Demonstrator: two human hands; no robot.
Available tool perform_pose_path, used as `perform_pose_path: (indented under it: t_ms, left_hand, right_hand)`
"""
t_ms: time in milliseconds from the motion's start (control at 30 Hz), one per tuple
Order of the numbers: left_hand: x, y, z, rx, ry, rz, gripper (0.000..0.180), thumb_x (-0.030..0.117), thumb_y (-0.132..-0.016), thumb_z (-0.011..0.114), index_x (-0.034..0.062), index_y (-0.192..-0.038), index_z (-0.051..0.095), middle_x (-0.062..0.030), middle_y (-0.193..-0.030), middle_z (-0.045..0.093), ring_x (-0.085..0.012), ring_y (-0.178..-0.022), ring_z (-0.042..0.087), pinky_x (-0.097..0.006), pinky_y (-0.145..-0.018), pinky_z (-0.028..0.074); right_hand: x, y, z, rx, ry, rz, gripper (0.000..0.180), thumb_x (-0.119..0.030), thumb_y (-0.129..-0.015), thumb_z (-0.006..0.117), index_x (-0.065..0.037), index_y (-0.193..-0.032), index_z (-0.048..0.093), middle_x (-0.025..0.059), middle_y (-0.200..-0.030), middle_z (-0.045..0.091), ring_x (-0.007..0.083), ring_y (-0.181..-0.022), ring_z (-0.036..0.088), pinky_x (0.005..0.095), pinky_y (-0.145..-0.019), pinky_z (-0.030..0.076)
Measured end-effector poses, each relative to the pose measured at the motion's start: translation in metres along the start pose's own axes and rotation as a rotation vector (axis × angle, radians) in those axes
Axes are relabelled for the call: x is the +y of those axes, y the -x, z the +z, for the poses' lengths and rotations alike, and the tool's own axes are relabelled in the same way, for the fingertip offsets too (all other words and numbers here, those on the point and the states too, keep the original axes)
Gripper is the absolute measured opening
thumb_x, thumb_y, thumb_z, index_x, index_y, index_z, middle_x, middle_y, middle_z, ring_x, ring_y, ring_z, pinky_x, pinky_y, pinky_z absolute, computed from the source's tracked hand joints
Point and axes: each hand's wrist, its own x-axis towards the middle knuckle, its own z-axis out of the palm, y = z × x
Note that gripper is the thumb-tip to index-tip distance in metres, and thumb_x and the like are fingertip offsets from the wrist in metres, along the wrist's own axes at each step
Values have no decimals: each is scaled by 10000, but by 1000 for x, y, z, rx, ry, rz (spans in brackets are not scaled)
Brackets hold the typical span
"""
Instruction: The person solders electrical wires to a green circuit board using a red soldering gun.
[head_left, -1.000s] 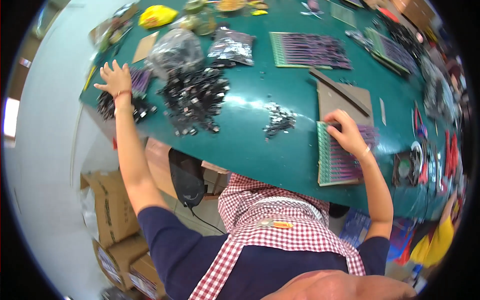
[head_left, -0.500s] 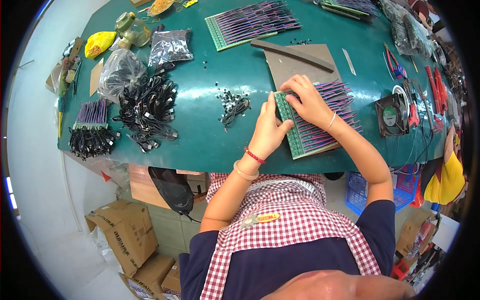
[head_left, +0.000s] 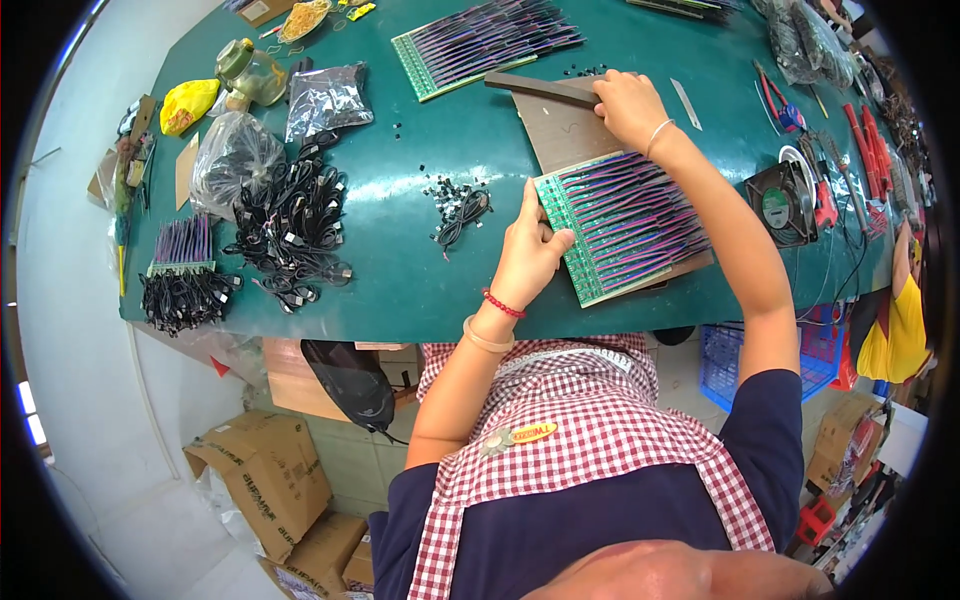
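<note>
A green circuit board panel (head_left: pixel 577 262) lies in front of me, with rows of purple and black wires (head_left: pixel 640 220) running off it to the right. My left hand (head_left: pixel 533 258) grips the panel's left edge, thumb on top and the other fingers at the outer side. Beyond the panel, my right hand (head_left: pixel 630 110) is closed round the right end of a long grey-brown bar (head_left: pixel 540 88). That bar rests across a brown board (head_left: pixel 560 138), which reaches under the wired panel. The right hand's fingertips are partly hidden behind the bar.
Left of the panel lie small loose parts with a coiled cable (head_left: pixel 464 218), a heap of black cables (head_left: pixel 292 225) and a clear bag (head_left: pixel 237 160). Another wired panel (head_left: pixel 415 65) lies at the back. A fan (head_left: pixel 778 208), pliers (head_left: pixel 788 115) and a metal blade (head_left: pixel 686 104) are on the right.
My right hand has left the panel and moved up and away to the bar, taking hold of its right end. My left hand stays at the panel's left edge. The whole view has shifted slightly.
</note>
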Motion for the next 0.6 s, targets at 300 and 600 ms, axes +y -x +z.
perform_pose_path:
  t_ms: [300,600]
  left_hand:
    - [-8,-3,-3,-24,-7,57,821,-37,-807,575,-46,-1402,10,-114,-1125,549,-38,-588,477,-197,-476,418]
    - [-4,2,-5,10,22,62,832,21,-778,616,-68,-1391,61,-159,-1053,584,-120,-624,545,-236,-602,473]
  right_hand:
    - [-47,11,-40,-194,-324,11,243,-218,-680,631,19,-731,639,223,-783,627,373,-773,617,431,-720,500]
    - [-28,88,-60,132,-820,219,308,-228,-807,636,8,-1001,603,126,-897,618,222,-811,601,325,-707,467]
